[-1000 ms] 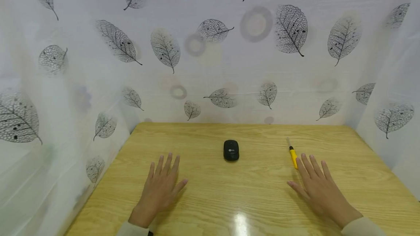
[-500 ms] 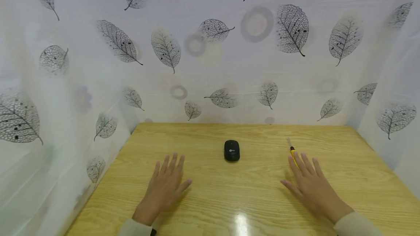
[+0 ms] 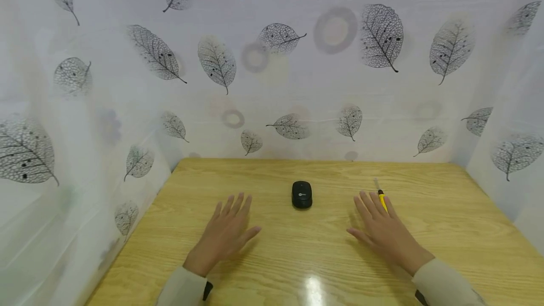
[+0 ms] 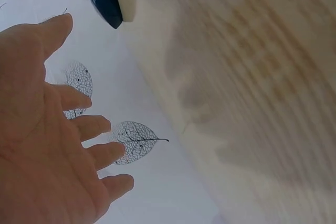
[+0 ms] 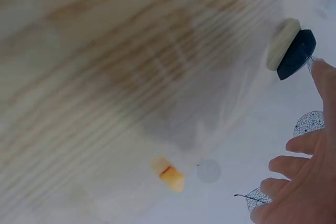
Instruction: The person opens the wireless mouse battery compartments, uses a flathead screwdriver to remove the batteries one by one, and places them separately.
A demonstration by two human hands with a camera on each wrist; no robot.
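A black computer mouse (image 3: 302,194) sits on the wooden table toward the back, midway between the hands. My left hand (image 3: 227,233) hovers over the table left of it, palm down, fingers spread and holding nothing. On the other side my right hand (image 3: 380,225) is likewise flat above the table with spread fingers. Beyond and partly under its fingers lies a screwdriver with a yellow handle (image 3: 383,201); the lower handle is hidden by the hand. The left wrist view shows the mouse (image 4: 105,2) past the thumb. In the right wrist view the yellow handle end (image 5: 172,178) lies apart from the fingers.
The wooden table (image 3: 272,259) runs back to a white curtain (image 3: 272,84) printed with dark leaves. That curtain also hangs along the left and right sides.
Both hands have moved inward toward the middle, the right one farther. The right hand's fingers now overlap the screwdriver's handle in the head view. The mouse and screwdriver stay in place.
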